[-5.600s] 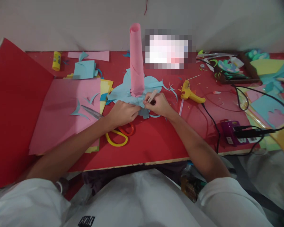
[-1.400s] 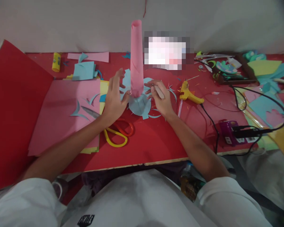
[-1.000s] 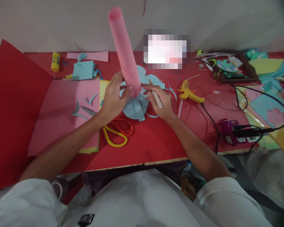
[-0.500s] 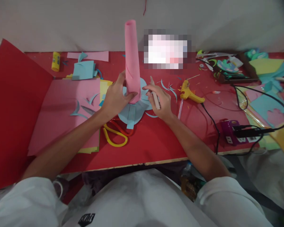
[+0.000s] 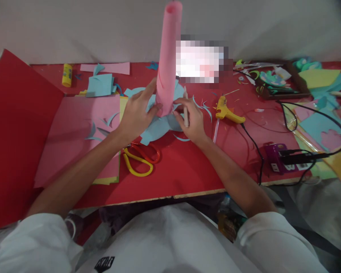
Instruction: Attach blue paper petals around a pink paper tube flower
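A tall pink paper tube (image 5: 168,57) stands nearly upright, tilted slightly right, on a blue paper piece (image 5: 156,131) with rounded lobes. My left hand (image 5: 139,110) is wrapped round the lower left of the tube, thumb near its base. Held in my right hand (image 5: 193,117) is a thin pale stick (image 5: 185,110), whose kind I cannot make out. The fingertips of that hand are at the tube's lower right edge, by the blue paper. Below them lie scissors (image 5: 139,167) with yellow and red handles, their blades partly hidden by my left arm.
A yellow glue gun (image 5: 227,112) with a black cord lies to the right, near thin blue paper scraps (image 5: 206,108). Pink sheets (image 5: 79,140) and a glue stick (image 5: 67,75) are on the left. A dark tray (image 5: 295,89) and purple box (image 5: 278,157) stand at right.
The pink tube and blue paper have turned and shifted; the tube's top moved up and right, now leaning right. My right fingers have come in closer to the tube's base.
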### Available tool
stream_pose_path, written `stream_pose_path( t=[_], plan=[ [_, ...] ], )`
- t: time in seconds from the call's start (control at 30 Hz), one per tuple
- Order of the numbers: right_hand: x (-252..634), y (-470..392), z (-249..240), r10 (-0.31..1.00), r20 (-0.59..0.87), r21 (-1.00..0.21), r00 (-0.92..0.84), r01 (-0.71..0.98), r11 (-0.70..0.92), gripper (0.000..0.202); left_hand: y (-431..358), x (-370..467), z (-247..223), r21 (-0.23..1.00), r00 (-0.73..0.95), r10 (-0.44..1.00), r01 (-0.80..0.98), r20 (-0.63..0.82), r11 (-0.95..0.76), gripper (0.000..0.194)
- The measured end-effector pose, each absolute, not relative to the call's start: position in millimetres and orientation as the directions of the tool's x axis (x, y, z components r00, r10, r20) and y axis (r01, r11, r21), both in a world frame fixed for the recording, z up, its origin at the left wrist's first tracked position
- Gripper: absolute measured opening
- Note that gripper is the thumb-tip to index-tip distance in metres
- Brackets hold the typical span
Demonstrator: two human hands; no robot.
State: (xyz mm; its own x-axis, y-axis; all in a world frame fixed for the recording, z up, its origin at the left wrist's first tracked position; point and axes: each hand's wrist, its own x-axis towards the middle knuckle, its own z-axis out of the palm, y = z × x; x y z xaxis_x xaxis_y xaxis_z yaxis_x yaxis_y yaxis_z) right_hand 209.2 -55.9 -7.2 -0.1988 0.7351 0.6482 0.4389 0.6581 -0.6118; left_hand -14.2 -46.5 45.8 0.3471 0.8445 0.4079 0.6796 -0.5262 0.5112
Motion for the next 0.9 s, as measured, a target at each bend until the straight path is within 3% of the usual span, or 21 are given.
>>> stream_pose_path(
  t=[0.37, 0.63, 0.9],
  plan=[
    [209, -53, -11, 0.739, 0.589, -0.609, -0.325, 0.422, 0.671, 0.024, -48, -4, 27, 0.500, 0.199, 0.928, 0.796, 0.316, -0.341, 0.061],
    [209, -57, -5, 0.735, 0.620, -0.607, -0.273, 0.427, 0.670, 0.026, -46, -4, 28, 0.577, 0.187, 0.905, 0.717, 0.382, -0.391, 0.064],
    [209, -54, -9, 0.766, 0.566, -0.627, -0.305, 0.443, 0.641, 0.026, -44, -3, 16, 0.529, 0.223, 0.924, 0.767, 0.311, -0.363, 0.066]
  ],
)
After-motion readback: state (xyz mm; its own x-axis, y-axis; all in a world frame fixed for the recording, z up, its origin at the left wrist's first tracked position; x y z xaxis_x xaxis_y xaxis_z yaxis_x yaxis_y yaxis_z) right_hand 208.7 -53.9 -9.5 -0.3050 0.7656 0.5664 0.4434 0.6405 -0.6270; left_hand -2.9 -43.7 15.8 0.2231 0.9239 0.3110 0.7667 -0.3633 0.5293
